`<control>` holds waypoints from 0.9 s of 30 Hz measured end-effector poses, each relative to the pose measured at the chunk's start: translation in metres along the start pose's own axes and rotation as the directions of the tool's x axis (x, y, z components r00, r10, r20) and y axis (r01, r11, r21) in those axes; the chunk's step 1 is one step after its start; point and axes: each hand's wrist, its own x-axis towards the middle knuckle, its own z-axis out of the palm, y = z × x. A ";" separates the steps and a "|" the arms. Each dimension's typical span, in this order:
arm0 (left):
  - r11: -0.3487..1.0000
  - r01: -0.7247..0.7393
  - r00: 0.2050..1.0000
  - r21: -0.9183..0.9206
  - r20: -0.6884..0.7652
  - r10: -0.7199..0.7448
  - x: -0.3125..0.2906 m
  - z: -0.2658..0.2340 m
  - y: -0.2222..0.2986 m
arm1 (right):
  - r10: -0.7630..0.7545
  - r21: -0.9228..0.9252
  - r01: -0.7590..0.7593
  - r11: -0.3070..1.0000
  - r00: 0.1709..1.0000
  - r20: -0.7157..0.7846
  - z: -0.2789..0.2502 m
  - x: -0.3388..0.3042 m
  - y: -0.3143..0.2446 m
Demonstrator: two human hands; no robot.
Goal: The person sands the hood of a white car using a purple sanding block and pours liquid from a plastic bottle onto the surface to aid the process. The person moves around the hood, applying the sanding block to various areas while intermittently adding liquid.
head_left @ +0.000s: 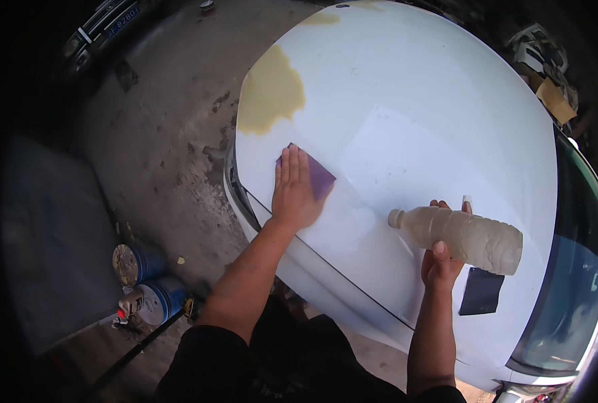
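Note:
A purple sheet of sandpaper (322, 177) lies on the white car hood (406, 87). My left hand (297, 195) rests flat over it, fingers straight and close together, and the sheet's edges stick out around them. My right hand (444, 258) grips a cloudy plastic bottle (467, 232) round its middle. The bottle is tilted on its side above the hood, its neck toward the left. Some of the right fingers are hidden behind it. Partly below the bottle's base, a dark square sheet (481, 292) lies on the hood.
Yellowish bare patches (272, 94) mark the hood's far left side. The windshield (567, 289) borders it on the right. Blue buckets (161, 300) stand on the floor at the lower left, beside a grey panel (50, 235). Another vehicle (107, 30) is at the far left.

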 end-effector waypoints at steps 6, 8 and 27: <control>0.999 0.027 0.999 -0.028 0.022 -0.026 -0.022 0.006 0.041 | 0.028 0.050 -0.029 0.998 1.000 0.012 -0.003 0.000 0.001; 0.986 -0.081 0.966 -0.147 0.233 0.114 -0.088 -0.008 0.105 | 0.070 0.044 -0.071 0.997 0.997 0.011 -0.004 -0.003 0.000; 0.985 -0.127 0.992 -0.121 -0.012 0.127 0.025 0.000 0.032 | 0.000 0.010 0.000 1.000 1.000 -0.023 0.000 0.000 0.003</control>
